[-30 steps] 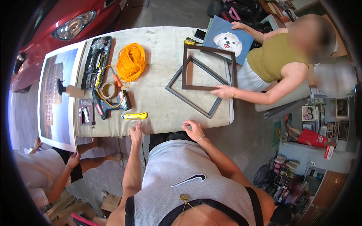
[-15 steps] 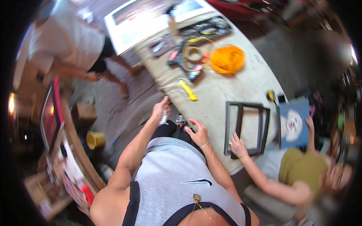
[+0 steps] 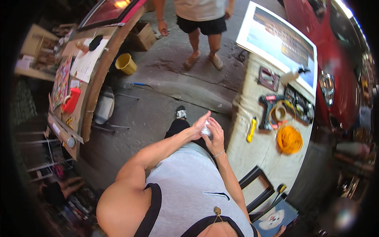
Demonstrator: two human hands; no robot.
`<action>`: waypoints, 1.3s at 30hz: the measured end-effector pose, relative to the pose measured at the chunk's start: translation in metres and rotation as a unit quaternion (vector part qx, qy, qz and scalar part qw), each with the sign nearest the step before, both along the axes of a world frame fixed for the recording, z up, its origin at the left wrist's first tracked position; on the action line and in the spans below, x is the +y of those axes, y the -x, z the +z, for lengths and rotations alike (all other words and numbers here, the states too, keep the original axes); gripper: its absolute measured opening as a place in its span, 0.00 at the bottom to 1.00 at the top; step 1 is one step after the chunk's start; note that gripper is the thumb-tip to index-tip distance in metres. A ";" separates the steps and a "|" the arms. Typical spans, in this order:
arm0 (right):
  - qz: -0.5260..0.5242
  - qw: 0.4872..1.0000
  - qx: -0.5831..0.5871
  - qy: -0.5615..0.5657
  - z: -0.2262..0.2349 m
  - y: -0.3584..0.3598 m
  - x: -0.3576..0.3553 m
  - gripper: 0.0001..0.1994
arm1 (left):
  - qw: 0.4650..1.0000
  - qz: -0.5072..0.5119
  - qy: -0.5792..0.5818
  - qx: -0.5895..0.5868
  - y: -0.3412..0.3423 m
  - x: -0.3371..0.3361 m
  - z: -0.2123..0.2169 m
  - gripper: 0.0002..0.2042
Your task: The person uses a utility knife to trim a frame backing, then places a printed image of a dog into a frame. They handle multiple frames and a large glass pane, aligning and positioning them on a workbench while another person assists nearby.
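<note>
In front of my waist, my left hand [image 3: 199,125] and my right hand [image 3: 215,137] come together around a small white crumpled wad [image 3: 206,128] that looks like tissue or paper. It rests against the left palm, and the right fingers curl over it from the other side. The hands hide part of the wad. To their right, on the cloth-covered table [image 3: 239,134], lies a yellow box cutter [image 3: 251,129]. Past the cutter are a cordless drill [image 3: 269,108], a tape roll [image 3: 280,113] and a bundle of orange cord [image 3: 289,139].
A large print [image 3: 272,35], a spray bottle [image 3: 289,77] and dark frames [image 3: 256,185] occupy the right table. At left, a workbench [image 3: 92,94] holds a red tape dispenser [image 3: 71,99]; nearby stand a yellow bucket [image 3: 126,64] and a stool [image 3: 104,106]. Another person [image 3: 201,19] stands ahead.
My view has swung left, away from the table. My hands, apart earlier with the white wad in the left, have met around it. The co-worker's hand on the frames has left them.
</note>
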State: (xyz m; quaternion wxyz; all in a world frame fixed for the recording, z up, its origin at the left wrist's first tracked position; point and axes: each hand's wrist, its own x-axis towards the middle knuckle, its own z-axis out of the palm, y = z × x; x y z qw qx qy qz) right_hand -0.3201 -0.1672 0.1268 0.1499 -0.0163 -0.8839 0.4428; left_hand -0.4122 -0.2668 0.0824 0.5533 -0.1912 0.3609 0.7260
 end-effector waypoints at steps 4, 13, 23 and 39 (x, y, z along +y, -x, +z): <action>0.026 0.997 -0.052 0.044 -0.020 0.056 -0.028 0.18 | 0.998 0.010 0.042 0.037 0.046 -0.033 -0.004 0.22; 0.159 0.925 -0.201 0.282 -0.048 0.246 -0.160 0.09 | 0.970 0.239 0.026 -0.026 0.179 -0.190 -0.006 0.17; 0.365 0.847 -0.348 0.168 -0.129 0.435 -0.239 0.14 | 0.864 0.500 0.055 -0.036 0.286 -0.274 -0.080 0.14; -0.055 0.840 -0.527 0.119 -0.319 0.508 -0.244 0.17 | 0.823 0.466 0.325 0.003 0.584 -0.487 -0.360 0.29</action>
